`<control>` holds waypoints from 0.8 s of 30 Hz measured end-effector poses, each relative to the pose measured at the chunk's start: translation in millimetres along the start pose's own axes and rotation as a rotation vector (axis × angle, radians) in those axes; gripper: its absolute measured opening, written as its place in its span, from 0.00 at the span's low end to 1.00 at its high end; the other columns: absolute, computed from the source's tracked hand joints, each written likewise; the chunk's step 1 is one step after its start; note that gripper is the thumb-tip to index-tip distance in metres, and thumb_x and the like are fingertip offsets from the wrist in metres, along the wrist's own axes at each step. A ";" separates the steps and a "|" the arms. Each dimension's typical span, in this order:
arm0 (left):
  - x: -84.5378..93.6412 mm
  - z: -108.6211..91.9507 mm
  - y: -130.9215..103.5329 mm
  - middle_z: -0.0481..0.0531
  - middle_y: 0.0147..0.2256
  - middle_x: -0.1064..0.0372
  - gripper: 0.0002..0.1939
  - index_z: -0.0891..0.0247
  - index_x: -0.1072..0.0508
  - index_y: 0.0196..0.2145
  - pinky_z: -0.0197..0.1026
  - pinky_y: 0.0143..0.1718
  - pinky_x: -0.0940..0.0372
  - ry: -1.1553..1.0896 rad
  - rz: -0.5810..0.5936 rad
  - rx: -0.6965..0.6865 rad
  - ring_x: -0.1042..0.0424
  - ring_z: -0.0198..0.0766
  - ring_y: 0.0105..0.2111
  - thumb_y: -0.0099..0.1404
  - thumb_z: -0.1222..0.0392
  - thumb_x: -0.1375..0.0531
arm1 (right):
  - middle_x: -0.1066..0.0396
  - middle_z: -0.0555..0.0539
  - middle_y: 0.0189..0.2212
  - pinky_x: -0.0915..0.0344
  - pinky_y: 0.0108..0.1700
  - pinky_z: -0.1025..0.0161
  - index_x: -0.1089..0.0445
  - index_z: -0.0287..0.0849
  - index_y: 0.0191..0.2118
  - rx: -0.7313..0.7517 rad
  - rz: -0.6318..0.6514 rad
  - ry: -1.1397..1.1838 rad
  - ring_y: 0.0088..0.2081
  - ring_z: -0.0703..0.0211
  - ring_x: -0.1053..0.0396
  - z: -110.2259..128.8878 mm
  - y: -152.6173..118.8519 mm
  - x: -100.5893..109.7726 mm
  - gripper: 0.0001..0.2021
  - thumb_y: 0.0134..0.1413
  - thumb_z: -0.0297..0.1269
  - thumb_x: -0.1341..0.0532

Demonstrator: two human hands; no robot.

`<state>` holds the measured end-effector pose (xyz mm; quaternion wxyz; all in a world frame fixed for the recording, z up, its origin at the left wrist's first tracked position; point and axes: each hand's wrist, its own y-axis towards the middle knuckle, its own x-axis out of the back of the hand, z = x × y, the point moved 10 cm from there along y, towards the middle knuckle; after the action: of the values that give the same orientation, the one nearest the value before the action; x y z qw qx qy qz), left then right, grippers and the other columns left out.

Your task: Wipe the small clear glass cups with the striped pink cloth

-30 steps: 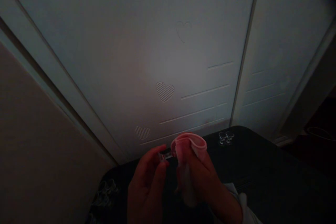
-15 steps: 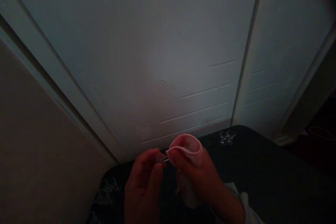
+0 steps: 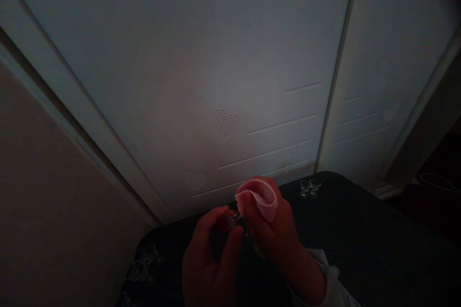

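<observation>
The glass point(image 3: 233, 221) we hold is above the dark tabletop point(image 3: 360, 230), one end pinched in our left hand point(image 3: 212, 254). Our right hand point(image 3: 277, 235) grips a pink cloth point(image 3: 268, 210) at its other end (two more glasses point(image 3: 306, 186) stand near the far edge).

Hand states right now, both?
Left hand: closed, pinching one end of a glass.
Right hand: closed, holding a pink cloth at the glass's other end.
</observation>
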<state>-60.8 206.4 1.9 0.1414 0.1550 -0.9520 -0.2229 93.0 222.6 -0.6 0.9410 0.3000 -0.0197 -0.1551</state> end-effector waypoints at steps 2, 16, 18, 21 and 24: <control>0.2 0.6 -0.3 0.51 0.30 0.28 0.13 0.61 0.29 0.32 0.36 0.31 0.36 -0.024 -0.005 0.003 0.30 0.37 0.30 0.50 0.52 0.40 | 0.35 0.50 0.26 0.38 0.29 0.68 0.38 0.42 0.35 0.005 0.003 0.006 0.26 0.65 0.35 0.4 -0.1 0.2 0.07 0.52 0.39 0.46; -1.1 -0.6 0.7 0.52 0.30 0.28 0.13 0.61 0.28 0.32 0.37 0.31 0.35 -0.050 0.034 0.006 0.30 0.38 0.29 0.50 0.53 0.40 | 0.32 0.48 0.23 0.39 0.22 0.70 0.36 0.41 0.32 -0.128 -0.003 0.037 0.23 0.63 0.34 -12.9 -0.2 2.5 0.12 0.54 0.44 0.49; 0.3 -3.2 -0.5 0.52 0.30 0.28 0.13 0.61 0.28 0.32 0.38 0.32 0.35 -0.049 0.007 -0.021 0.30 0.38 0.30 0.50 0.52 0.40 | 0.32 0.49 0.24 0.38 0.24 0.69 0.35 0.42 0.32 -0.077 -0.005 0.006 0.24 0.64 0.34 -8.0 0.8 3.8 0.11 0.54 0.43 0.48; 0.3 -6.7 -2.8 0.52 0.30 0.29 0.12 0.60 0.28 0.32 0.38 0.33 0.35 -0.046 -0.010 -0.065 0.31 0.38 0.30 0.50 0.52 0.40 | 0.32 0.49 0.25 0.37 0.27 0.68 0.35 0.41 0.32 -0.014 -0.010 -0.028 0.25 0.63 0.34 -1.5 2.1 4.8 0.09 0.53 0.41 0.48; -1.7 -9.1 -4.2 0.51 0.31 0.29 0.11 0.59 0.28 0.32 0.38 0.34 0.35 -0.038 -0.003 -0.094 0.31 0.37 0.31 0.50 0.53 0.40 | 0.32 0.49 0.25 0.37 0.28 0.68 0.36 0.41 0.33 -0.002 -0.003 -0.027 0.26 0.63 0.34 -0.2 2.6 3.6 0.09 0.53 0.40 0.47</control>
<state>-55.2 200.0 7.3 0.1300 0.1452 -0.9428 -0.2706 97.3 223.6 0.6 0.9407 0.2972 -0.0316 -0.1607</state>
